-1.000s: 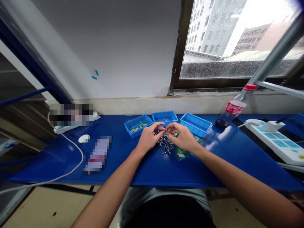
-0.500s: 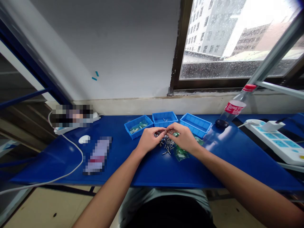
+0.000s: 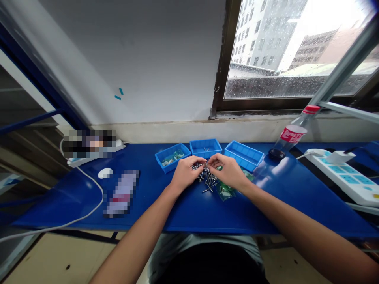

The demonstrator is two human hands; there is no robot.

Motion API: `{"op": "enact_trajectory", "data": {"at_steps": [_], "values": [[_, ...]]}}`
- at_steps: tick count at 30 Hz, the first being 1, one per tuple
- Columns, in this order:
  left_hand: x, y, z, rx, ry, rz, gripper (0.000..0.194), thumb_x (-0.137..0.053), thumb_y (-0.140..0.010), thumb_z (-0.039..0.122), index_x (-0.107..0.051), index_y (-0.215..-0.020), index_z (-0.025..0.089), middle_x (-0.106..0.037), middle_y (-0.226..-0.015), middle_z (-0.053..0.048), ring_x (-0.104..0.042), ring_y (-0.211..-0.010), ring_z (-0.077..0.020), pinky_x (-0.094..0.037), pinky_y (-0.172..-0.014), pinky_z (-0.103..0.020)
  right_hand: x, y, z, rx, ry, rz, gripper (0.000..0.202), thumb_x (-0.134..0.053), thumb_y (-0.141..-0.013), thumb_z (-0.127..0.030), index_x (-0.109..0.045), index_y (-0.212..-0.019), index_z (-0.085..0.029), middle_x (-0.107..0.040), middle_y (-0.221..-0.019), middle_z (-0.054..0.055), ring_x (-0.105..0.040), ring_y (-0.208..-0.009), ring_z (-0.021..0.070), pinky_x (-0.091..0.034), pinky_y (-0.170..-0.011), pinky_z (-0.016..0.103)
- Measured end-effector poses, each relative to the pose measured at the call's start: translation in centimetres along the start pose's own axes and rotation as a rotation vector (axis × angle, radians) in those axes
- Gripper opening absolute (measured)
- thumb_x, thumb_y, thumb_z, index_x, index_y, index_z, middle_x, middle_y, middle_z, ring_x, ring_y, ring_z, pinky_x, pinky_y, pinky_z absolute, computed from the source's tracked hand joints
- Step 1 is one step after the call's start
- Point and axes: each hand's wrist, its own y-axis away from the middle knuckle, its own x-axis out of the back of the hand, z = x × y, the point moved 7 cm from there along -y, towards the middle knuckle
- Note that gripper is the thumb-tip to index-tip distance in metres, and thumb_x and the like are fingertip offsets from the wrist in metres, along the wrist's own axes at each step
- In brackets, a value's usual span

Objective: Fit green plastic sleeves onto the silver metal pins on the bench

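My left hand point(image 3: 187, 172) and my right hand point(image 3: 225, 169) meet fingertip to fingertip, both closed in a pinch. A small shiny metal piece seems to lie between the fingertips; its kind is too small to tell. Right below them is a loose pile of silver, screw-like metal parts point(image 3: 211, 182), partly covered by the hands. A green-tinted clear plastic bag point(image 3: 225, 192) with pale pieces inside lies under my right hand. Behind the hands stand a left blue bin point(image 3: 166, 169) with bagged parts, a middle blue bin point(image 3: 204, 142) with a few metal pieces, and a right blue bin point(image 3: 251, 162).
A cola bottle point(image 3: 291, 134) with dark liquid stands at the back right, near a white power strip point(image 3: 349, 173). To the left lie a blurred-out flat object point(image 3: 122, 193), a white oval object point(image 3: 105, 173) and a white cable point(image 3: 99, 201) on the blue table point(image 3: 189, 221).
My hands stay over the pile with only slight finger movement; the fingertips of my right hand have shifted a little. The bins, bag and bottle are unmoved.
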Motion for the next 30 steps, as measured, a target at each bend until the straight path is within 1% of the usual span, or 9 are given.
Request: {"op": "enact_trajectory", "data": {"at_steps": [4, 7, 11, 14, 17, 20, 24, 27, 30], "values": [[-0.2, 0.0, -0.2, 0.058, 0.05, -0.017, 0.024, -0.072, -0.094, 0.028, -0.077, -0.117, 0.022, -0.083, -0.105, -0.004, -0.079, -0.096, -0.0217, -0.061, -0.082, -0.03, 0.0, 0.0, -0.4, 0.055, 0.019, -0.01, 0.016, -0.069, -0.087, -0.02, -0.07, -0.103, -0.023, -0.075, -0.089, 0.003, -0.072, -0.077, 0.0194, -0.061, -0.072, 0.034], [0.0, 0.0, 0.1, 0.073, 0.033, -0.013, 0.02, -0.069, -0.097, 0.033, -0.079, -0.111, 0.021, -0.084, -0.102, -0.004, -0.079, -0.092, -0.0214, -0.06, -0.082, -0.03, 0.2, 0.0, -0.7, 0.092, 0.069, 0.03, 0.016, -0.068, -0.088, -0.019, -0.072, -0.103, -0.023, -0.074, -0.088, 0.004, -0.071, -0.077, 0.0203, -0.059, -0.071, 0.035], [0.1, 0.0, 0.4, 0.094, 0.01, -0.033, 0.024, -0.067, -0.099, 0.04, -0.084, -0.101, 0.022, -0.084, -0.101, -0.003, -0.079, -0.091, -0.0236, -0.061, -0.083, -0.032, 0.4, -0.1, -0.3, 0.057, 0.044, 0.043, 0.009, -0.07, -0.091, -0.024, -0.074, -0.099, -0.023, -0.077, -0.088, 0.004, -0.073, -0.078, 0.0213, -0.061, -0.072, 0.035], [-0.1, 0.1, 0.1, 0.112, 0.041, -0.045, 0.026, -0.069, -0.098, 0.043, -0.085, -0.102, 0.024, -0.085, -0.106, -0.003, -0.08, -0.096, -0.0258, -0.062, -0.088, -0.034, 0.3, 0.0, -0.2, 0.056, 0.026, 0.034, 0.01, -0.072, -0.091, -0.026, -0.074, -0.101, -0.024, -0.08, -0.095, 0.005, -0.075, -0.083, 0.0224, -0.063, -0.077, 0.038], [-0.1, 0.2, -0.3, 0.118, 0.048, -0.019, 0.024, -0.072, -0.096, 0.04, -0.085, -0.108, 0.024, -0.084, -0.109, -0.004, -0.08, -0.097, -0.0261, -0.063, -0.089, -0.035, 0.3, 0.0, -0.5, 0.084, 0.032, 0.02, 0.012, -0.067, -0.095, -0.025, -0.075, -0.103, -0.025, -0.081, -0.102, 0.005, -0.078, -0.087, 0.0236, -0.065, -0.084, 0.041], [0.1, 0.1, -0.5, 0.12, 0.034, 0.005, 0.02, -0.074, -0.093, 0.033, -0.085, -0.107, 0.023, -0.085, -0.102, -0.003, -0.081, -0.091, -0.0249, -0.064, -0.086, -0.035, 0.4, 0.0, -0.4, 0.03, -0.02, 0.035, 0.012, -0.067, -0.097, -0.029, -0.076, -0.103, -0.025, -0.082, -0.101, 0.006, -0.08, -0.088, 0.0248, -0.066, -0.085, 0.042], [0.1, 0.0, -0.2, 0.071, 0.024, -0.005, 0.017, -0.072, -0.093, 0.027, -0.085, -0.104, 0.024, -0.085, -0.104, -0.003, -0.081, -0.095, -0.0247, -0.063, -0.091, -0.036, 0.4, 0.0, 0.2, -0.032, -0.08, 0.051, 0.015, -0.075, -0.094, -0.038, -0.074, -0.098, -0.023, -0.081, -0.093, 0.006, -0.08, -0.086, 0.0253, -0.067, -0.083, 0.042], [0.2, 0.0, -0.1, 0.044, 0.022, 0.007, 0.016, -0.072, -0.093, 0.024, -0.084, -0.102, 0.023, -0.084, -0.106, -0.004, -0.08, -0.096, -0.0238, -0.062, -0.092, -0.036, 0.1, 0.0, 0.9, -0.057, -0.126, 0.043, 0.019, -0.077, -0.093, -0.04, -0.073, -0.099, -0.022, -0.081, -0.094, 0.007, -0.08, -0.087, 0.0246, -0.067, -0.084, 0.042], [0.3, 0.0, -0.3, 0.079, 0.106, 0.046, 0.02, -0.074, -0.092, 0.026, -0.08, -0.111, 0.022, -0.084, -0.105, -0.005, -0.08, -0.095, -0.0229, -0.063, -0.091, -0.036, -0.1, 0.1, 1.4, -0.062, -0.154, 0.029, 0.022, -0.079, -0.091, -0.041, -0.072, -0.1, -0.021, -0.081, -0.096, 0.008, -0.08, -0.089, 0.0244, -0.067, -0.087, 0.043]]}}
